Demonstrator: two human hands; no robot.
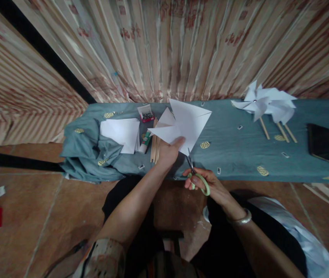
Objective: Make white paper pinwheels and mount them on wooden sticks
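Paper stack: the loose white sheets lay at your far left on the teal cloth, a fold of cloth over their lower corner.
Box and tube: beside the stack stood a small open box of tiny dark pieces, with a green-and-white tube below it.
Sticks: a bundle of wooden sticks lay next to the tube, partly beneath the cut sheet and beside your wrist.
Left hand: your left hand gripped the cut sheet near its lower edge, thumb on top; its other fingers were largely hidden.
Cut sheet: the white cut sheet was held above the cloth, mostly beyond your left hand, its lower corner pointing toward your right.
Sheet's look: it was plain and slit, with pointed flaps splayed on its left side; a thin line ran inward from the right corner, whether slit or crease could not be told.
Scissors: the green-handled scissors met the lower corner with their tips.
Right hand: your right hand was closed around the scissors' handles, below the sheet.
Pinwheels: white paper pinwheels on wooden sticks lay well apart at your right.
Phone: a dark phone lay farthest right.
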